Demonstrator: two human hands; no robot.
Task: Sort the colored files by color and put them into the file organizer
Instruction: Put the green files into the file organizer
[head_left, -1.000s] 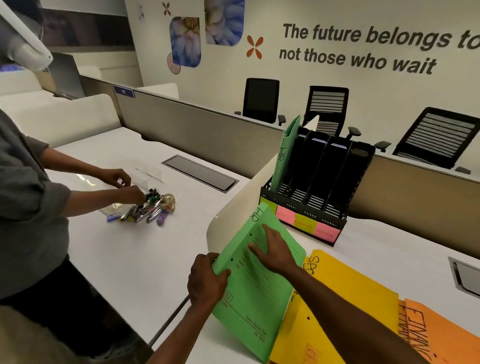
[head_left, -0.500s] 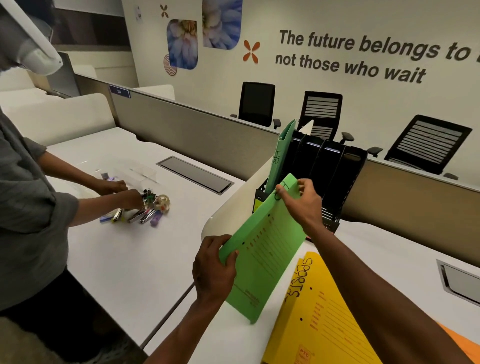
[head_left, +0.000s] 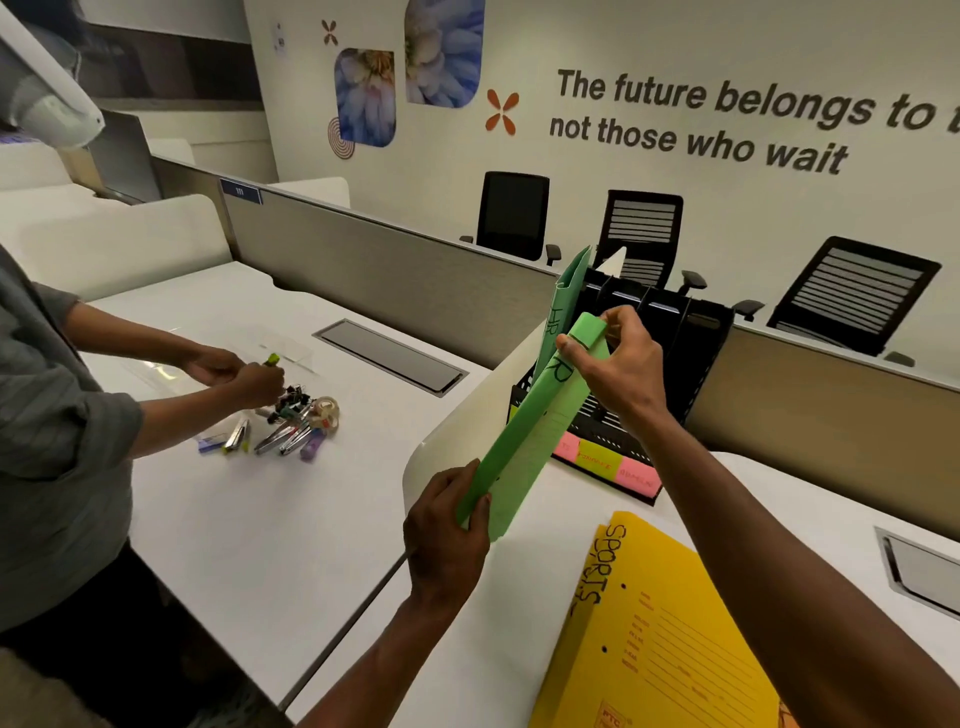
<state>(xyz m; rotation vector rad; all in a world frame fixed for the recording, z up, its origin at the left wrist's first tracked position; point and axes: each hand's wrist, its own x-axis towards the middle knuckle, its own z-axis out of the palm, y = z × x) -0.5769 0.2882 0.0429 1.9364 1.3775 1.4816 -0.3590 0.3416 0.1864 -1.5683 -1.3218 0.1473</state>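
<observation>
Above the table (head_left: 291, 525), before the file organizer (head_left: 675, 358) | my right hand (head_left: 618, 358) pinches the green file (head_left: 535, 431) at its top; my left hand (head_left: 447, 525) grips its lower edge | yellow file (head_left: 670, 639) lies beside

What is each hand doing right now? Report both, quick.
Left hand: closed, holding the lower end of the green file.
Right hand: closed, pinching the upper end of the same green file, near the file organizer.

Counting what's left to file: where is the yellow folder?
In the head view, the yellow folder lies flat on the white desk at lower right, under the right forearm, nearer than the black file organizer.
</observation>
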